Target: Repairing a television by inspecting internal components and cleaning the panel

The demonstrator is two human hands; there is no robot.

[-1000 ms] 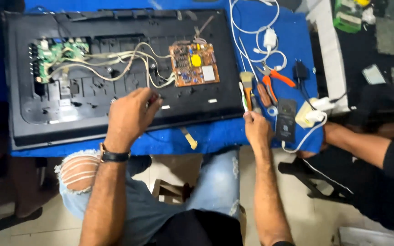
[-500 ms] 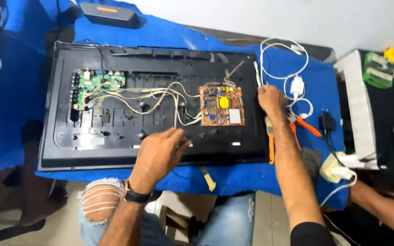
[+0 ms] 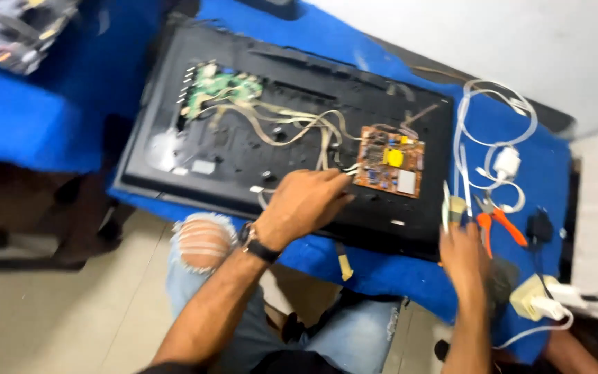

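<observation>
A black flat-screen panel (image 3: 243,159) lies back-up on a blue cloth (image 3: 36,118). It carries a green circuit board (image 3: 223,86) at the left and an orange-brown circuit board (image 3: 390,163) at the right, joined by pale wires (image 3: 292,125). My left hand (image 3: 306,204), with a dark watch on the wrist, rests on the panel, its fingertips at the wires beside the orange-brown board. My right hand (image 3: 461,253) is blurred at the panel's right edge, touching a wooden-handled brush (image 3: 457,206). Its grip is unclear.
Right of the panel lie a coiled white cable with a charger (image 3: 506,163), orange-handled pliers (image 3: 503,225), a black adapter (image 3: 540,225) and a pale plug block (image 3: 538,298). A small yellowish piece (image 3: 344,264) sits at the cloth's near edge. Another person's arm (image 3: 576,350) shows bottom right.
The view has swung and come closer. My right hand has dropped from the top of the orange-brown board to the brush. My left hand has shifted right towards that board.
</observation>
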